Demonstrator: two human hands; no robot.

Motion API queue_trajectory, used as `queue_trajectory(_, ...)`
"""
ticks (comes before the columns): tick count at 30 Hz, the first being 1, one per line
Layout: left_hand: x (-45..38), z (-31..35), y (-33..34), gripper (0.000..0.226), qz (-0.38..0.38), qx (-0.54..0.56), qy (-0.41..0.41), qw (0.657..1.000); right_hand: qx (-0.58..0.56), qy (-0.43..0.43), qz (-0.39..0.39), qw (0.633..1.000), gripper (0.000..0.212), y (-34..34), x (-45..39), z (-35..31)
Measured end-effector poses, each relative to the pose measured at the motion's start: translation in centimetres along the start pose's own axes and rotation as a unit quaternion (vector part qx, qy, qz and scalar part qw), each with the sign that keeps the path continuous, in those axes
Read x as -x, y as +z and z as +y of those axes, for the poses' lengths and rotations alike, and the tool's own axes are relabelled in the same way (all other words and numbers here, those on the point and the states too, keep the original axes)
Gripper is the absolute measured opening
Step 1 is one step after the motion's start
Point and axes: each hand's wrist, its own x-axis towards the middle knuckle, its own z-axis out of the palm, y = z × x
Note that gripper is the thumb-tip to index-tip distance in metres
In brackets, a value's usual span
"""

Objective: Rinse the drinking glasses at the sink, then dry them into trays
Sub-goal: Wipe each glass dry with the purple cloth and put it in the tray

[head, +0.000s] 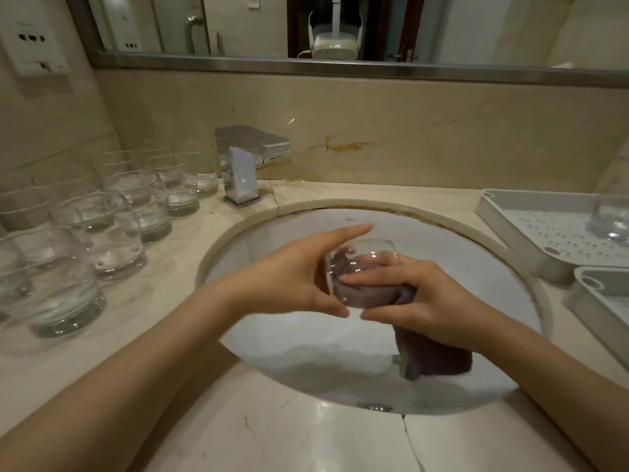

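Note:
Over the white sink (442,240) I hold a clear drinking glass (360,258) on its side. My left hand (292,274) grips the glass at its base end, thumb below and fingers over the top. My right hand (418,301) holds a purple-grey cloth (435,359); part of the cloth is stuffed inside the glass and the rest hangs down under my wrist. Several more clear glasses (115,226) stand on the counter to the left. A white perforated tray (544,233) at the right carries one glass (611,221).
A chrome faucet (245,161) stands behind the sink at the left, with no water running. A second white tray (606,301) lies in front of the first at the right edge. A mirror and a wall socket are above the counter.

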Motion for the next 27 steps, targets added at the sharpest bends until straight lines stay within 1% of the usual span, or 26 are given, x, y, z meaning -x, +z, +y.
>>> queue_trajectory(1,0.1,-0.2,-0.3,0.096,-0.025,0.052,-0.030,0.998,0.061,-0.038,0.005,0.997,0.039,0.2,0.1,0.2)
queue_trajectory(2,0.2,-0.3,-0.4,0.093,-0.040,0.081,-0.043,0.995,0.109,-0.068,0.007,0.992,0.040,0.3,0.2,0.5)
queue_trajectory(3,0.3,-0.4,-0.2,0.091,-0.044,0.089,-0.047,0.994,0.137,-0.082,0.004,0.987,0.043,0.4,0.2,0.9)
queue_trajectory(4,0.4,-0.4,0.2,0.089,-0.043,0.083,-0.043,0.995,0.142,-0.079,0.000,0.987,0.045,0.5,0.3,1.0)
queue_trajectory(6,0.5,-0.5,1.0,0.090,-0.027,0.059,-0.034,0.997,0.100,-0.040,-0.014,0.994,0.045,0.5,0.3,1.0)
queue_trajectory(8,0.6,-0.7,1.4,0.092,-0.008,0.022,-0.014,1.000,-0.001,0.044,-0.040,0.998,0.045,0.4,0.3,0.5)
queue_trajectory(10,0.7,-0.9,1.7,0.094,0.007,-0.079,0.027,0.996,-0.119,0.128,-0.076,0.982,0.042,0.2,0.3,0.3)
queue_trajectory(11,0.7,-0.9,1.9,0.096,0.009,-0.127,0.038,0.991,-0.148,0.152,-0.092,0.973,0.041,0.1,0.3,0.3)
queue_trajectory(13,0.7,-0.8,2.4,0.101,0.016,-0.191,0.058,0.980,-0.163,0.170,-0.101,0.967,0.040,-0.1,0.3,0.2)
queue_trajectory(15,0.5,-0.9,2.6,0.104,0.035,-0.208,0.075,0.975,-0.160,0.156,-0.073,0.972,0.038,0.0,0.1,0.0)
queue_trajectory(17,0.3,-0.9,2.0,0.102,0.057,-0.170,0.079,0.981,-0.141,0.119,-0.030,0.982,0.041,0.1,0.0,-0.3)
queue_trajectory(18,0.2,-0.8,1.6,0.101,0.060,-0.120,0.070,0.988,-0.126,0.097,-0.013,0.987,0.042,0.1,-0.1,-0.5)
queue_trajectory(19,0.2,-0.7,1.1,0.100,0.056,-0.047,0.048,0.996,-0.108,0.076,0.000,0.991,0.043,0.0,-0.1,-0.6)
queue_trajectory(21,0.2,-0.5,0.4,0.097,0.026,0.095,-0.007,0.995,-0.065,0.045,0.010,0.997,0.046,-0.2,0.0,-0.9)
queue_trajectory(22,0.2,-0.4,0.3,0.093,0.014,0.120,-0.023,0.992,-0.051,0.040,0.010,0.998,0.047,-0.2,0.1,-0.9)
queue_trajectory(24,0.2,-0.4,0.3,0.088,0.000,0.123,-0.038,0.992,-0.046,0.052,0.002,0.998,0.050,-0.2,0.3,-1.0)
queue_trajectory(27,0.3,-0.4,0.2,0.085,0.012,0.168,-0.050,0.984,-0.024,0.067,-0.020,0.997,0.057,-0.3,0.2,-1.0)
